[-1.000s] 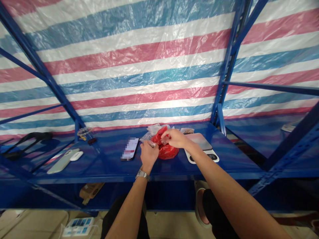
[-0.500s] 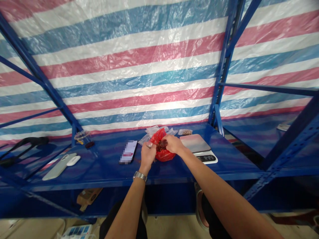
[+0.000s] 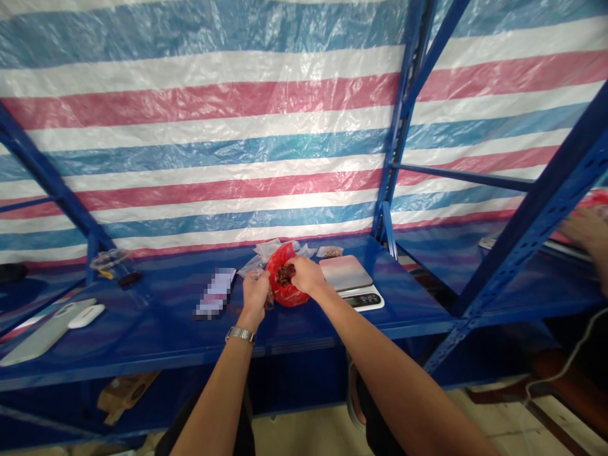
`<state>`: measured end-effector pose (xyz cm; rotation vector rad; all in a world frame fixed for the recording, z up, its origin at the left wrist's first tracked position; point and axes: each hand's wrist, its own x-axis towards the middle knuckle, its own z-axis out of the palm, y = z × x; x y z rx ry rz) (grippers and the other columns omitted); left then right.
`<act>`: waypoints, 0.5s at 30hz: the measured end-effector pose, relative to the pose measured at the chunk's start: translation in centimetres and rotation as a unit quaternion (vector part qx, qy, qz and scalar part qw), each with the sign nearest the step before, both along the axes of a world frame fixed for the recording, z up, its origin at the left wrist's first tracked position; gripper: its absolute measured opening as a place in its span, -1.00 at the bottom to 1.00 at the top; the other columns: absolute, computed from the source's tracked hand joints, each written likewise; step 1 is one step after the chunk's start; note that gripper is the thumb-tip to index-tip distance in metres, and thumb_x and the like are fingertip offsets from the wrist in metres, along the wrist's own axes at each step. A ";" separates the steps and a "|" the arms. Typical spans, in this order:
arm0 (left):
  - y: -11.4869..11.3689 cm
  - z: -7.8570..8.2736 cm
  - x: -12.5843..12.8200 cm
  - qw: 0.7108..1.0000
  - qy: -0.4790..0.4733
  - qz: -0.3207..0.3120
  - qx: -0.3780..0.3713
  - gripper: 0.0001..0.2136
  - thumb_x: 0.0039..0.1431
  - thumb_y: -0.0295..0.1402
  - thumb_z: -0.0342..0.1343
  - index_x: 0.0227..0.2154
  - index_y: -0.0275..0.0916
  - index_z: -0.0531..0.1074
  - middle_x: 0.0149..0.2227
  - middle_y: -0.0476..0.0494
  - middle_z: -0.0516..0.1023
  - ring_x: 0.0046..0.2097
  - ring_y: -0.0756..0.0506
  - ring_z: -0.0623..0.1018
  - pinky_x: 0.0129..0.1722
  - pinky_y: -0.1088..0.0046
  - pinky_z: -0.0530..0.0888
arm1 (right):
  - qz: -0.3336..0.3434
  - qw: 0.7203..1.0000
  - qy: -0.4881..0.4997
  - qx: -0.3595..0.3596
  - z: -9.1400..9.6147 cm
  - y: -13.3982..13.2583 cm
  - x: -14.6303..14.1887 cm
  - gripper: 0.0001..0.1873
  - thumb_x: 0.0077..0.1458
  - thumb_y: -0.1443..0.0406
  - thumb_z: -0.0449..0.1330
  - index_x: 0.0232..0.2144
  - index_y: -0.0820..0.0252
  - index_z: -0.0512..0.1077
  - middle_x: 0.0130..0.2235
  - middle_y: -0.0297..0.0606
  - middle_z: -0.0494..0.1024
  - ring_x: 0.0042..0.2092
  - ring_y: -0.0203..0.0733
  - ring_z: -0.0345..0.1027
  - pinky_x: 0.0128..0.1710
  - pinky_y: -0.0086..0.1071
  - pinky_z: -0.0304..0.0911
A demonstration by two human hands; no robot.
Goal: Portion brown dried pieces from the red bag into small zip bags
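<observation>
A red plastic bag [image 3: 295,296] stands open on the blue shelf, with small dark brown pieces [image 3: 285,275] inside. My right hand [image 3: 306,275] reaches into its mouth from the right. The fingers are bent together at the dark pieces; what lies between them is hidden. Left of the red bag, my left hand [image 3: 255,294] is closed on a clear plastic bag [image 3: 257,274], whose shiny film shows above the fingers. Something brown shows through clear film beside that hand. On my left wrist is a metal watch [image 3: 240,334].
Right of the bag sits a white kitchen scale [image 3: 368,299] with a pinkish plate. Behind lie clear bags [image 3: 268,248] and a small packet [image 3: 330,252]. A phone [image 3: 216,292], a pale phone [image 3: 45,332], a white case [image 3: 86,316] and a clear cup [image 3: 114,261] are leftward. Another person's hand [image 3: 589,231] shows far right.
The view has swung right, so the shelf items appear further left. My left hand now sits slightly apart from the red bag's mouth, which shows more open. Another person's hand has come into view.
</observation>
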<state>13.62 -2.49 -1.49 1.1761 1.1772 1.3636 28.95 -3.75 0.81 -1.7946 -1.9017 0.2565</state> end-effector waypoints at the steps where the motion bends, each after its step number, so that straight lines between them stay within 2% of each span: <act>1: -0.1 0.1 0.0 1.000 -0.005 0.002 -0.009 -0.85 -0.02 -0.33 0.15 -0.58 -0.16 0.29 -0.76 0.14 0.28 -0.75 0.04 0.27 -0.74 0.56 0.19 | 0.006 1.000 0.007 0.001 -0.2 0.1 0.1 -0.55 0.03 0.46 0.23 -0.03 0.03 0.60 0.01 -0.22 0.67 0.05 -0.01 0.54 0.03 -0.28 0.38; 5: -0.3 0.4 -0.2 0.999 -0.021 -0.008 -0.031 -0.85 -0.07 -0.31 0.18 -0.58 -0.18 0.31 -0.75 0.13 0.30 -0.74 0.04 0.29 -0.74 0.56 0.20 | 0.025 0.999 0.039 0.009 -0.8 0.5 0.4 -0.55 0.00 0.49 0.24 -0.07 0.02 0.62 -0.03 -0.27 0.70 0.02 -0.04 0.56 0.04 -0.31 0.39; 11: -0.3 0.9 -0.5 0.995 -0.073 -0.039 -0.056 -0.81 -0.13 -0.28 0.19 -0.59 -0.16 0.25 -0.75 0.17 0.24 -0.73 0.08 0.25 -0.72 0.58 0.21 | 0.064 0.994 0.084 0.012 -2.0 1.7 1.0 -0.63 0.01 0.48 0.27 -0.15 0.06 0.66 -0.10 -0.31 0.72 -0.06 -0.11 0.60 -0.02 -0.39 0.42; 15: -0.3 1.1 -0.7 0.992 -0.090 -0.060 -0.071 -0.81 -0.14 -0.28 0.18 -0.60 -0.17 0.26 -0.73 0.15 0.27 -0.71 0.08 0.28 -0.69 0.58 0.25 | 0.063 0.993 0.100 0.021 -2.4 2.1 1.3 -0.59 -0.03 0.50 0.26 -0.14 0.05 0.66 -0.09 -0.31 0.72 -0.06 -0.08 0.60 0.02 -0.34 0.43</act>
